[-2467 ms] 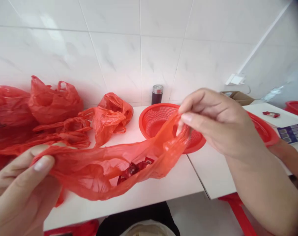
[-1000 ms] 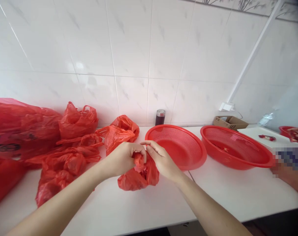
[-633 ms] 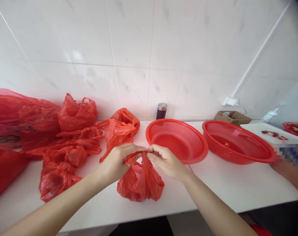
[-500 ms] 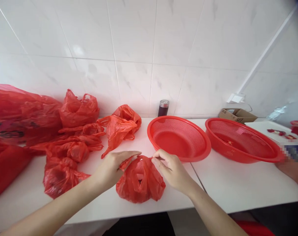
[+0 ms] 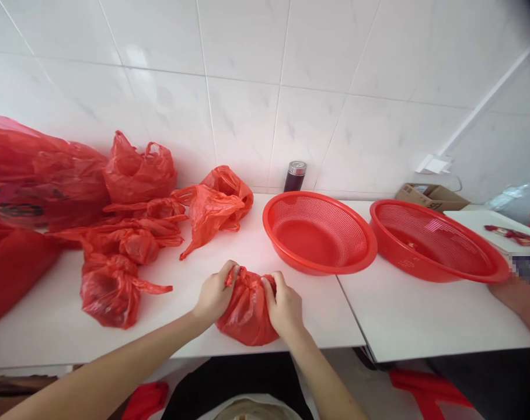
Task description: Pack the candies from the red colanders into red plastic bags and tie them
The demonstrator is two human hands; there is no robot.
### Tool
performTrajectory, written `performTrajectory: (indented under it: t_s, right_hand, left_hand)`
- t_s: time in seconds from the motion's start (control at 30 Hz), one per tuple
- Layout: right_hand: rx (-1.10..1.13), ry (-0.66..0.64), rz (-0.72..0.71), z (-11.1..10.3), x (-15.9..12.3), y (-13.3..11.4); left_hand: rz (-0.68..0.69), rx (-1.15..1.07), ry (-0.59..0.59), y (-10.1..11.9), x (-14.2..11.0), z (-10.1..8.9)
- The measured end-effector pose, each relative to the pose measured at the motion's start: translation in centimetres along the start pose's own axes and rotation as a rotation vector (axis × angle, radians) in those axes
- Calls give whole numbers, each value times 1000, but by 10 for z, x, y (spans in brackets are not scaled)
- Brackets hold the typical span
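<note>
Right at my lap, dark cloth (image 5: 243, 382) fills the bottom, with a pale rounded thing (image 5: 251, 408) cut off by the lower edge; I can't make out what it is. Under the tabletop (image 5: 326, 321), a red shape (image 5: 145, 399) is half hidden beside my leg.

Now the grip: my left hand (image 5: 216, 291) pinches the gathered top of a red plastic bag (image 5: 250, 318) between thumb and fingers, and my right hand (image 5: 285, 300) pinches the opposite side, its far fingertips out of sight behind the film. The bag sits on the white top, close to the front edge, squat and rounded, puckered toward its mouth, glossy, thin, creased downward. Whatever is inside stays hidden.

Off to my left, a knotted red bag (image 5: 110, 297) bulges with dark red lumps, too blurred by the film to name. Beyond it, more red bags crowd together, and a big red sack (image 5: 41, 186) runs out past the left edge.

Ahead to the right, a round red basket (image 5: 313, 242) shows mesh sides and a solid floor. Next to it, a second basket (image 5: 422, 265) holds a small pale scrap (image 5: 411, 245). Another person's forearm (image 5: 521, 303) shows beside that one, partly pixelated. Farther back, small red packets (image 5: 514, 235) lie on a white surface; a dark flask (image 5: 295, 179) stands near the tiled wall (image 5: 247, 46).
</note>
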State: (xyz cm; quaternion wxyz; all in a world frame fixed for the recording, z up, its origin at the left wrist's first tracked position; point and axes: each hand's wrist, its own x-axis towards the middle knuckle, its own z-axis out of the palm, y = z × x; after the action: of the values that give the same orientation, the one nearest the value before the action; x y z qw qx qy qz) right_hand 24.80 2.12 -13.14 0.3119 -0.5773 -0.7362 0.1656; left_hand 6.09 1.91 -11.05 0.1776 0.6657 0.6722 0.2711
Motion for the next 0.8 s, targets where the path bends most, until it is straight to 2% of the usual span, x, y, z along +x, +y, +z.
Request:
performTrajectory:
  t_s: [0.17, 0.3, 0.57, 0.8]
  right_hand:
    - [-152, 11, 51, 3, 8, 34]
    - [-248, 33, 44, 5, 16, 45]
    - [-302, 92, 76, 7, 19, 53]
    - [-134, 121, 144, -4, 12, 68]
  left_hand:
    - [-7, 232, -79, -16, 10, 12]
    - [-15, 356, -108, -18, 15, 20]
    - [39, 457, -26, -24, 18, 25]
    - [24, 360, 87, -40, -1, 22]
